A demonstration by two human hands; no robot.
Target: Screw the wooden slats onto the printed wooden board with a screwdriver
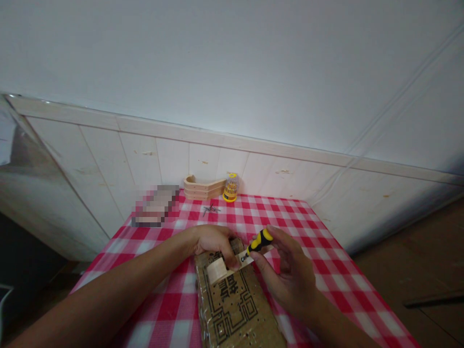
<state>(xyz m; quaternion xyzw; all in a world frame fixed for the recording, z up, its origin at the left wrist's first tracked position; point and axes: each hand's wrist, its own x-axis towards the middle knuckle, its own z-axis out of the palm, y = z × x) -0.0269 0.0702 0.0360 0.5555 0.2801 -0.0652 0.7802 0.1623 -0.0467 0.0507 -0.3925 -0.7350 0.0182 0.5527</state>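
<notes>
My right hand (290,270) grips a yellow-and-black screwdriver (260,240), its tip down on a pale wooden piece (216,270) with a curved end. The wooden piece lies across a brown cardboard box (235,309) printed with dark patterns and wrapped in shiny tape. Pressing on the wood from the far left side, my left hand (215,241) has its thumb over the strip and its other fingers partly hidden behind it. Whether a screw sits under the tip is too small to tell.
Stacked curved wooden pieces (203,188) stand by the wall beside a clear yellow-capped container (231,187) of small parts. Several loose screws (211,209) lie before them. A blurred-out flat object (155,205) is at the left on the checked tablecloth (159,290).
</notes>
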